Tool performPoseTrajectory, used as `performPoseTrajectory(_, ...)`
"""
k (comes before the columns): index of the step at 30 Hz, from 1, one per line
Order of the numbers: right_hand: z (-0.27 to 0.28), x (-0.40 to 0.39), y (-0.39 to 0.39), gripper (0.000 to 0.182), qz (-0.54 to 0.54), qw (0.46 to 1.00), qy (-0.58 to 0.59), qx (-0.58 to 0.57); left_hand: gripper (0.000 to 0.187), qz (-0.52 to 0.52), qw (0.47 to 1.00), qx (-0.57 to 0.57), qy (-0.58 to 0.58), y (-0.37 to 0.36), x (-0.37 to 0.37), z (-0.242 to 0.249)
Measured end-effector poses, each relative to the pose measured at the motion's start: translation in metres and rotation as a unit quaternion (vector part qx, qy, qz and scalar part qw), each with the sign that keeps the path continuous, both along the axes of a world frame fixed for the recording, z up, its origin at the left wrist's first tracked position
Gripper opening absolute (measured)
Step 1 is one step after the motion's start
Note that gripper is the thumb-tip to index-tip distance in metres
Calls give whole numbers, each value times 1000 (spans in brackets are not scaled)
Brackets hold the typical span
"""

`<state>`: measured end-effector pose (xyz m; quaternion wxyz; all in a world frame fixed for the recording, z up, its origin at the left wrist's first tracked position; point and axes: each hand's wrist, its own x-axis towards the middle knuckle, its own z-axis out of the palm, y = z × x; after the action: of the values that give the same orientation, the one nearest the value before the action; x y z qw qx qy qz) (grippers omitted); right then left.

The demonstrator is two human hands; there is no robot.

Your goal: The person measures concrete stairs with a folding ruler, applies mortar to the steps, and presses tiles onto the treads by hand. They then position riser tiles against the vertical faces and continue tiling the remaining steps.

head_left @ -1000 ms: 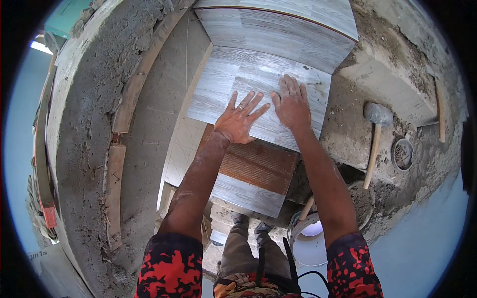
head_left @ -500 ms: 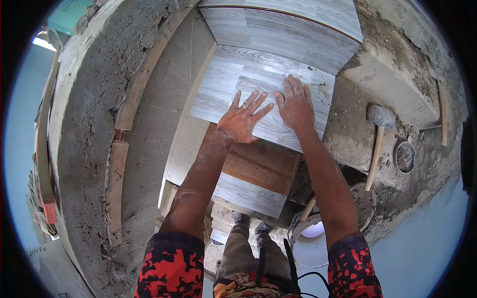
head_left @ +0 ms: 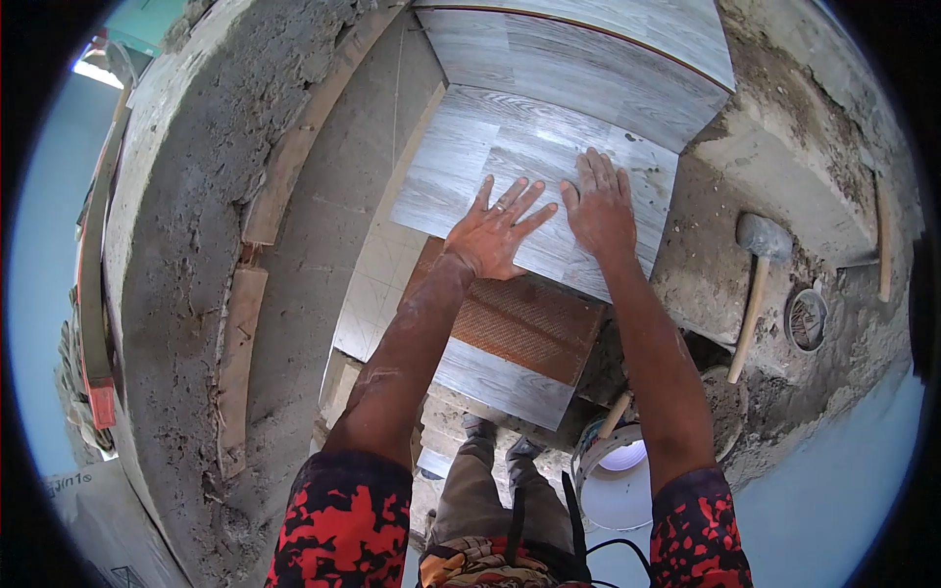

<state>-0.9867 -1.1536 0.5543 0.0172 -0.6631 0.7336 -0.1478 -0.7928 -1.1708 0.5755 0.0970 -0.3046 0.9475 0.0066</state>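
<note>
Now | L hand (head_left: 495,233) + R hand (head_left: 602,208) flat (fingers spread) | on tile (head_left: 461,162)

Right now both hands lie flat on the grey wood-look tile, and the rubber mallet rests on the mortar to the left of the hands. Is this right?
Not quite. The head view shows the left hand and right hand flat on the grey wood-look tile, but the rubber mallet rests on the mortar to the right of the hands, not the left.

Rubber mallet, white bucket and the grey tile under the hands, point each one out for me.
Rubber mallet (head_left: 764,237), head view, on its grey head.
White bucket (head_left: 616,495), head view, on its outer wall.
Grey tile (head_left: 461,167), head view, on its bare left part.
</note>
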Motion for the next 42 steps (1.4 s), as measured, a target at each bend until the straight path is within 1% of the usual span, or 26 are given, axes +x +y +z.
performPoseTrajectory(3,-1,0,0,58,1,1000,11,1,108,-4,999,-17,26,0,2,-6)
performPoseTrajectory(6,2,0,1,58,-1,1000,17,3,107,-6,999,-17,44,-1,4,-8)
performPoseTrajectory(10,2,1,0,57,-3,1000,16,-5,107,-8,999,-29,30,-1,4,-8)
performPoseTrajectory(25,1,1,1,56,-3,1000,16,-21,107,-3,999,-3,38,-1,3,-6)
performPoseTrajectory(42,-1,1,0,55,4,999,20,-43,109,-4,1000,-21,22,-1,4,-9)
